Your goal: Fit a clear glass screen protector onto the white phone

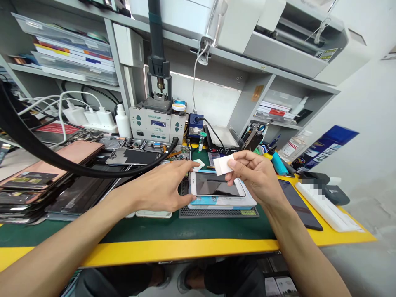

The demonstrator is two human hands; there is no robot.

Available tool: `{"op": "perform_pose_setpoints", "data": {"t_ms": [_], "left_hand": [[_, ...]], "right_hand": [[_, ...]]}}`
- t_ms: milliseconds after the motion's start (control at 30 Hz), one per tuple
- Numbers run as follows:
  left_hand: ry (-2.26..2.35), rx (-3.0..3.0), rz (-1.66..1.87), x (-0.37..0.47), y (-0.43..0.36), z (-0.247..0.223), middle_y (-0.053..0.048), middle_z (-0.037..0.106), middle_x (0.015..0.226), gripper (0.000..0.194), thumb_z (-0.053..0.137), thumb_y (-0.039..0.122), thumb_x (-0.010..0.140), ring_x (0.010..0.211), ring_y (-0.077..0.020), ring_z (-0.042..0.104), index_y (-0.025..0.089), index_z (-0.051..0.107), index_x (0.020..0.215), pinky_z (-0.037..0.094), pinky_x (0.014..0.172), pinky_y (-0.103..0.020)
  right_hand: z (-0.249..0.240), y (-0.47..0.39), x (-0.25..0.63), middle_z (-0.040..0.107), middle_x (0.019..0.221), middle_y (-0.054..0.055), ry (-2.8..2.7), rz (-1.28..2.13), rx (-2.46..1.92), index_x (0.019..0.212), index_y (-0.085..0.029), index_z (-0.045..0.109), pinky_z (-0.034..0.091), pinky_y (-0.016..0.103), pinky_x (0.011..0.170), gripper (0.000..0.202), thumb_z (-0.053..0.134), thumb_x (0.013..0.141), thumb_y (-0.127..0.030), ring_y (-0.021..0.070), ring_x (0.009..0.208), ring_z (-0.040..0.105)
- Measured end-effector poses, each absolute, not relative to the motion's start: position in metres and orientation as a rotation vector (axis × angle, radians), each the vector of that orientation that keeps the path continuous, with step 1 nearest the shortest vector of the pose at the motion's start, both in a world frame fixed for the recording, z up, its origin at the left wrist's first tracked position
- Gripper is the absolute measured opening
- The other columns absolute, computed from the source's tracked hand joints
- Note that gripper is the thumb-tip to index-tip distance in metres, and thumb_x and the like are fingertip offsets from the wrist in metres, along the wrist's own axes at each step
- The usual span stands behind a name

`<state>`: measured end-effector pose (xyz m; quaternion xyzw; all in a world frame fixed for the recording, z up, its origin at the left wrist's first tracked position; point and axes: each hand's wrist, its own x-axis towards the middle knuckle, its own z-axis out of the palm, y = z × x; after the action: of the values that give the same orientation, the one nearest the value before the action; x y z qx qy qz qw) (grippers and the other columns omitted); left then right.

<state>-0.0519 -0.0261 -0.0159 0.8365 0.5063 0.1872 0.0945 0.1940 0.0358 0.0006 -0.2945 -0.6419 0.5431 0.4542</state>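
A white-framed phone (219,184) with a dark screen lies face up on a pale blue and white box (227,202). My right hand (252,171) pinches a small white rectangular sheet (222,165) between thumb and fingers, raised above the phone's upper right part. At the phone's left end is my left hand (162,185), thumb and fingers spread apart and holding nothing. Its thumb is by the lower left corner; I cannot tell whether it touches. Just past its index fingertip lies a crumpled whitish piece (199,164). Under the box sits a dark perforated mat (216,213).
Phone screens (71,194) are stacked at the left, beneath a thick black hose (93,167). Behind stands a grey hot-air station (159,123). A dark tablet-like panel (300,206) and a long white box (328,208) lie at right. The table's yellow edge (173,251) runs in front.
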Motion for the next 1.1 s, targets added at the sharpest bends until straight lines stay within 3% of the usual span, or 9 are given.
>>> {"op": "perform_pose_setpoints", "data": {"t_ms": [733,833,967,1100], "left_hand": [[1.524,2.463,0.509,-0.050,-0.028,-0.013,-0.015,0.057,0.145,0.071,0.062,0.048,0.085,0.130,-0.0335,0.058,0.017,0.043,0.147,0.048,0.105,-0.042],[1.504,2.473,0.521,-0.051,-0.028,-0.014,-0.015,0.059,0.142,0.071,0.062,0.047,0.085,0.128,-0.0333,0.059,0.017,0.042,0.147,0.048,0.105,-0.043],[1.497,2.487,0.549,-0.052,-0.028,-0.014,-0.014,0.060,0.141,0.069,0.062,0.047,0.086,0.128,-0.0334,0.058,0.018,0.043,0.146,0.048,0.104,-0.043],[1.496,2.489,0.572,-0.052,-0.028,-0.016,-0.014,0.059,0.142,0.069,0.062,0.048,0.086,0.130,-0.0334,0.057,0.018,0.044,0.146,0.047,0.105,-0.043]], "right_hand": [[0.008,0.031,0.190,0.070,0.056,0.003,-1.438,1.424,-0.797,0.073,-0.015,0.066,0.052,0.024,0.035,0.024,0.087,0.069,-0.026,0.0166,0.041,0.064],[0.006,0.030,0.193,0.073,0.061,0.003,-1.540,1.424,-0.709,0.079,-0.016,0.069,0.057,0.026,0.041,0.019,0.084,0.075,-0.027,0.0180,0.048,0.068],[0.000,0.022,0.194,0.079,0.080,0.005,-1.748,1.147,-0.580,0.088,-0.019,0.074,0.065,0.036,0.063,0.008,0.079,0.082,-0.021,0.0221,0.069,0.076],[-0.007,0.016,0.190,0.078,0.092,0.007,-1.795,0.965,-0.457,0.086,-0.022,0.076,0.064,0.043,0.079,0.008,0.078,0.083,-0.014,0.0251,0.089,0.075]]}}
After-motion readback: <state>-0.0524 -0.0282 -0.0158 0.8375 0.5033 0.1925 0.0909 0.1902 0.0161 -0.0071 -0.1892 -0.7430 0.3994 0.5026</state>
